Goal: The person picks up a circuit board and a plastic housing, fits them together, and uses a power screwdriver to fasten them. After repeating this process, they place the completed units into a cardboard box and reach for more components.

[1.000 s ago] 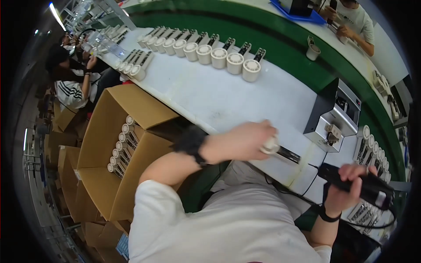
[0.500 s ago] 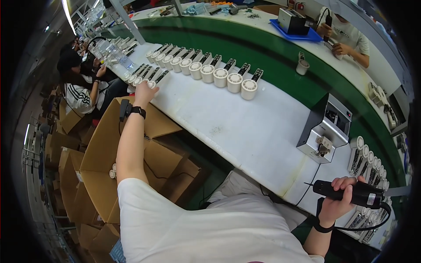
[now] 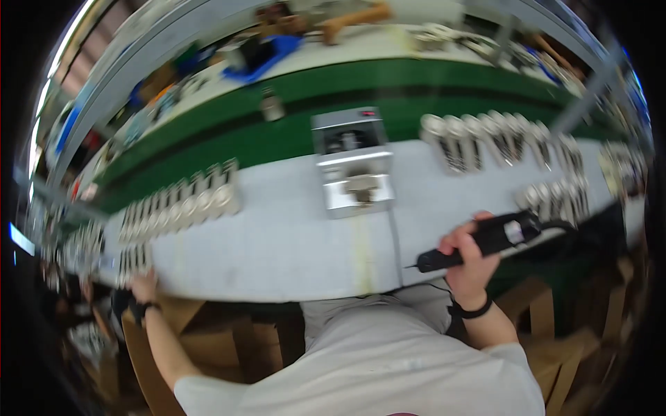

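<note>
My right hand (image 3: 472, 267) is wrapped round a black electric screwdriver (image 3: 496, 239), its thin bit pointing left above the bench's near edge. At the far left, my left hand (image 3: 143, 283) reaches to a short row of white units (image 3: 135, 258) with dark open handles. Blur hides its fingers, so I cannot tell whether it grips one. Behind that row stands a longer row of similar units (image 3: 184, 208) with round white heads.
A silver screw-feeder machine (image 3: 354, 163) stands mid-bench, a cable running from it. More white units (image 3: 479, 135) line the right side of the white bench (image 3: 277, 256). Cardboard boxes (image 3: 222, 347) are below the near edge. Across the green strip, a person's arm (image 3: 357, 19) shows.
My view has swung to the right, bringing the machine to the middle and more of the right-hand units into sight. The screwdriver is still in my right hand; my left remains by the short row.
</note>
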`<state>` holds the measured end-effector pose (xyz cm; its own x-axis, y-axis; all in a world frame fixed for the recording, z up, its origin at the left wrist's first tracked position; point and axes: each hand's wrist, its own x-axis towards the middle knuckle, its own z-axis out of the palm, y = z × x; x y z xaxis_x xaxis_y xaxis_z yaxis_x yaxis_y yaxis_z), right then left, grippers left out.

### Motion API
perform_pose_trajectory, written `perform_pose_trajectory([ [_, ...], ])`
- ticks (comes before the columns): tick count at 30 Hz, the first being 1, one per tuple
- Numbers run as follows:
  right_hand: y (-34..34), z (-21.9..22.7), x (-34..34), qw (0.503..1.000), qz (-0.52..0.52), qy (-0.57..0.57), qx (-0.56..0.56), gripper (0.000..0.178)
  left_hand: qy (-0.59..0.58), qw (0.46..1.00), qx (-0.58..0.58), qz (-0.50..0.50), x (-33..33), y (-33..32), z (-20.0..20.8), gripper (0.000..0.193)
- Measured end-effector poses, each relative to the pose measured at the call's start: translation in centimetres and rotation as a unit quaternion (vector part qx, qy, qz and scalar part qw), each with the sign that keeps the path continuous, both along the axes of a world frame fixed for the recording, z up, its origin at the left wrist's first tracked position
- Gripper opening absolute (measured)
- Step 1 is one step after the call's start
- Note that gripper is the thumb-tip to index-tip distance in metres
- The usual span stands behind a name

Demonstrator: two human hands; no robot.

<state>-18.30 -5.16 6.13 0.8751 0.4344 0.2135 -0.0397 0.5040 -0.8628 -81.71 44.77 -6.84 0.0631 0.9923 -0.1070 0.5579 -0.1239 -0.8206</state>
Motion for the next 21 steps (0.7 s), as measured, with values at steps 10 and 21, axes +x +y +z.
perform_pose_trajectory([
  [10, -7.0, -2.1, 2.7, 0.998, -0.020, 0.051, 0.015, 0.036, -0.565, 0.647, -0.001, -0.512, 50.1, -18.9, 18.1, 0.051],
  [21, -12.5, -2.4, 2.2, 0.993, -0.101, 0.065, 0.000, 0.036, -0.500, 0.699, -0.197, -0.472, 81.7, -29.9, 8.1, 0.032],
])
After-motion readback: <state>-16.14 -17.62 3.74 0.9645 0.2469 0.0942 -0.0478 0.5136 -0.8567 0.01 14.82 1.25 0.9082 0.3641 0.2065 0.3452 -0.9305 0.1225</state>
